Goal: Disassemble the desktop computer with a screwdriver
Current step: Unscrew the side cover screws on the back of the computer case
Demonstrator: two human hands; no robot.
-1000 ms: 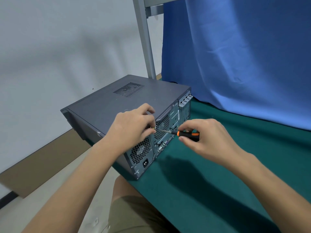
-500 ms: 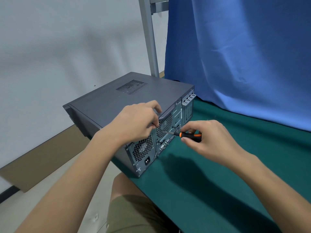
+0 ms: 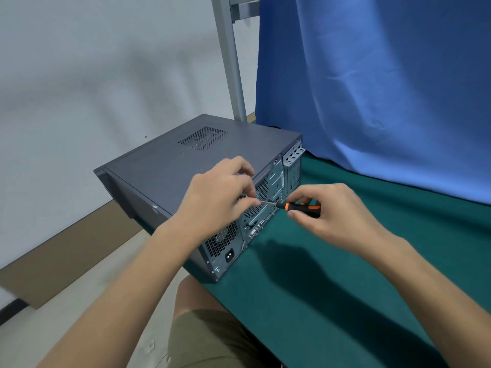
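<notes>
Pinching its thin shaft tip, the left hand (image 3: 220, 200) steadies the orange-black plastic-handled screwdriver (image 3: 303, 207); the right hand (image 3: 334, 216) grips the handle beside it. The grey metal desktop computer (image 3: 164, 171) is probably heavy and rigid.

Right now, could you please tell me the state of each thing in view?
Computer: on its side, cover on, rear toward the camera.
Screwdriver: about level, tip at the computer's rear.
Right hand: grips the screwdriver handle.
Left hand: fingers curled at the tip; their hold is hidden.
</notes>
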